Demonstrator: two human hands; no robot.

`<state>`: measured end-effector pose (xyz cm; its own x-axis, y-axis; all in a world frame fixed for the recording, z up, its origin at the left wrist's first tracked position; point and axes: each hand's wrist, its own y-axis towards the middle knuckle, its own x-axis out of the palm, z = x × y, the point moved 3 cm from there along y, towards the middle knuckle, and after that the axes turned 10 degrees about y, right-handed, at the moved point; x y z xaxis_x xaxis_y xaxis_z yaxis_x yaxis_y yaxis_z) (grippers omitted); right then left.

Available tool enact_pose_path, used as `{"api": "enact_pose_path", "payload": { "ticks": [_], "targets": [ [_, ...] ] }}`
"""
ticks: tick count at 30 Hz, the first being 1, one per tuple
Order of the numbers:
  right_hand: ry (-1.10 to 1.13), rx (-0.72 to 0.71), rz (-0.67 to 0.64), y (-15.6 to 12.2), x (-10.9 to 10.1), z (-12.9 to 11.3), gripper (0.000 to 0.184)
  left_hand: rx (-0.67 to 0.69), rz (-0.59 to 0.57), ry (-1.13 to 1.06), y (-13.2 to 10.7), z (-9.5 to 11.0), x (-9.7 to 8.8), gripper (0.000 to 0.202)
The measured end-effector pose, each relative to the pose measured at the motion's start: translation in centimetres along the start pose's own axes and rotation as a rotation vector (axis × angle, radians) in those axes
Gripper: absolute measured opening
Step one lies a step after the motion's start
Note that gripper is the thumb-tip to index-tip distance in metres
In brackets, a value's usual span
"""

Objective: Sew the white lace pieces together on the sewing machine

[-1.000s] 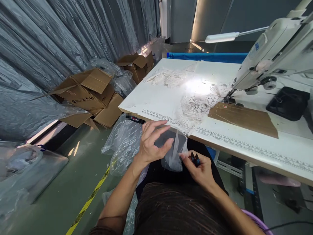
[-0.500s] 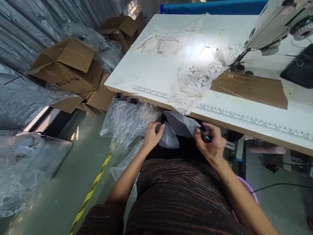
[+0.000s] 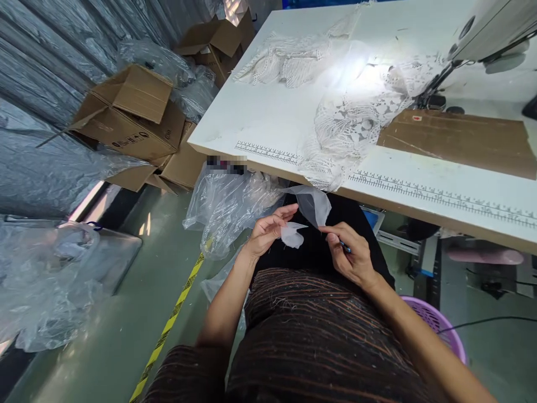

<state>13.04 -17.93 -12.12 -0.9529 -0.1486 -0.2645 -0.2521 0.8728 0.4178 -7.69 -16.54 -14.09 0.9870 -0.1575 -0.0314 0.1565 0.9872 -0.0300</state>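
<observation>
Over my lap, just below the table's front edge, my left hand is closed in a pinch on a small piece of sheer white fabric. Another sheer white piece spreads between my hands; whether the two are joined I cannot tell. My right hand pinches the lower corner of that larger piece between thumb and forefinger. Tucked in the same hand is a small tool with a blue part, mostly hidden by my fingers. White lace fabric lies on the table and hangs slightly over its edge.
The white sewing table carries a sewing machine and a flat cardboard piece. Open cardboard boxes and plastic bags stand left. A purple basket is on the floor at right.
My right hand has moved left and my hands are closer together. The fabric in my left hand is bunched smaller, and the larger piece has turned. The view has shifted slightly.
</observation>
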Motion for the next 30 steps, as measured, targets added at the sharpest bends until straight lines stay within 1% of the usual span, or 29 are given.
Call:
{"api": "enact_pose_path", "payload": {
  "ticks": [1,3,5,7,9,12,14,16,17,18,19,20,21,22,23,24,25,26,27,29,30],
  "targets": [
    [0.044,0.005,0.008,0.6,0.2,-0.5,0.026,-0.007,0.023,-0.072,0.0,0.7,0.1,0.052],
    [0.111,0.025,0.030,1.5,0.5,-1.5,0.023,-0.008,0.107,-0.139,0.3,2.0,0.7,0.057],
    [0.146,0.026,0.048,2.0,0.9,-2.5,0.020,0.033,0.161,-0.198,0.7,3.0,1.5,0.058],
    [0.158,-0.008,0.066,2.1,1.3,-3.4,0.019,0.079,0.142,-0.255,0.9,3.6,2.6,0.060],
    [0.147,-0.053,0.082,1.9,1.6,-3.8,0.022,0.060,0.090,-0.296,0.8,4.0,3.6,0.060],
    [0.058,-0.088,0.095,1.6,2.1,-3.8,0.032,-0.071,0.038,-0.341,0.1,4.1,4.8,0.062],
    [-0.016,-0.086,0.088,1.6,2.4,-3.5,0.034,-0.148,0.011,-0.369,-0.4,4.0,5.4,0.067],
    [-0.038,-0.066,0.081,1.7,2.4,-3.4,0.029,-0.192,-0.004,-0.402,-0.8,3.8,5.8,0.067],
    [-0.014,-0.047,0.080,1.9,2.2,-3.4,0.024,-0.203,0.007,-0.417,-0.9,3.5,5.8,0.064],
    [0.030,-0.014,0.075,2.0,1.9,-3.5,0.019,-0.206,0.042,-0.423,-1.0,3.1,5.6,0.060],
    [0.084,0.042,0.060,2.2,1.6,-3.6,0.015,-0.194,0.104,-0.409,-1.1,2.8,5.2,0.055],
    [0.141,0.118,0.033,2.3,1.2,-3.7,0.013,-0.157,0.193,-0.372,-1.1,2.5,4.5,0.050],
    [0.194,0.205,-0.005,2.5,0.8,-3.7,0.013,-0.089,0.297,-0.314,-1.2,2.5,3.8,0.047],
    [0.239,0.292,-0.048,2.6,0.4,-3.8,0.016,0.012,0.394,-0.235,-1.2,2.7,3.0,0.045],
    [0.276,0.368,-0.089,2.7,0.0,-4.0,0.019,0.137,0.455,-0.136,-1.3,3.2,2.3,0.044],
    [0.308,0.425,-0.124,2.7,-0.3,-4.1,0.021,0.267,0.461,-0.019,-1.2,4.1,1.8,0.045],
    [0.336,0.461,-0.154,2.8,-0.7,-4.3,0.022,0.380,0.415,0.104,-1.1,5.1,1.5,0.047],
    [0.354,0.477,-0.183,2.9,-1.0,-4.5,0.024,0.465,0.312,0.233,-0.8,6.1,1.5,0.049],
    [0.358,0.479,-0.212,2.9,-1.2,-4.7,0.026,0.504,0.180,0.351,-0.4,7.0,1.8,0.049],
    [0.337,0.452,-0.258,3.0,-1.6,-5.2,0.028,0.506,-0.080,0.495,0.3,8.4,2.5,0.043],
    [0.316,0.428,-0.258,3.0,-1.7,-5.4,0.028,0.485,-0.175,0.526,0.7,8.9,2.8,0.037]
  ]
}}
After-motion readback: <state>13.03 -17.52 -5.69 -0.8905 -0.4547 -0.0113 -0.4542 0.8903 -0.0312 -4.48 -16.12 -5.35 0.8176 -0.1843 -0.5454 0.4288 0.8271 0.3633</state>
